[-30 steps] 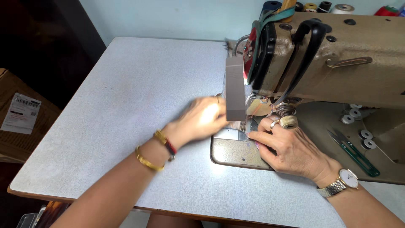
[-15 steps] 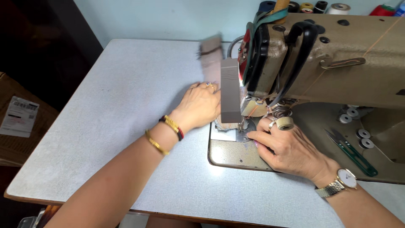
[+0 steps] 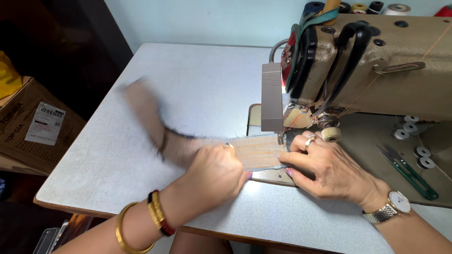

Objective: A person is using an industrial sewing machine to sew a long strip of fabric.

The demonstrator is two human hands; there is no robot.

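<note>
The left hand (image 3: 217, 175) lies on a long strip of ribbed tan fabric (image 3: 256, 151) at the middle of the pale grey bench (image 3: 197, 84), its fingers curled down over the strip and pinning it flat; whether they pinch it or only press on it cannot be told. From that hand the strip runs toward 10 o'clock as a brown blur, and toward 3 o'clock it reaches the needle area of the tan sewing machine (image 3: 400, 70). The right hand (image 3: 329, 171), at 3 o'clock from the left one, rests with its fingers spread and nearly flat, fingertips touching the strip's machine end just beside the presser foot (image 3: 281, 138); it wears a ring, with a wristwatch (image 3: 391, 207) on the wrist. Gold bangles (image 3: 136, 226) circle the left wrist. At 3 o'clock from the right hand, green-handled thread snips (image 3: 407, 171) lie on the machine bed, with small metal bobbins (image 3: 409, 129) toward 1 o'clock. Off the bench at 9 o'clock, a brown cardboard box (image 3: 19, 136) sits low, bearing a white rectangular shipping label (image 3: 44, 123) with dark print. Thread spools (image 3: 358, 6) stand along the top edge at 12 o'clock.
</note>
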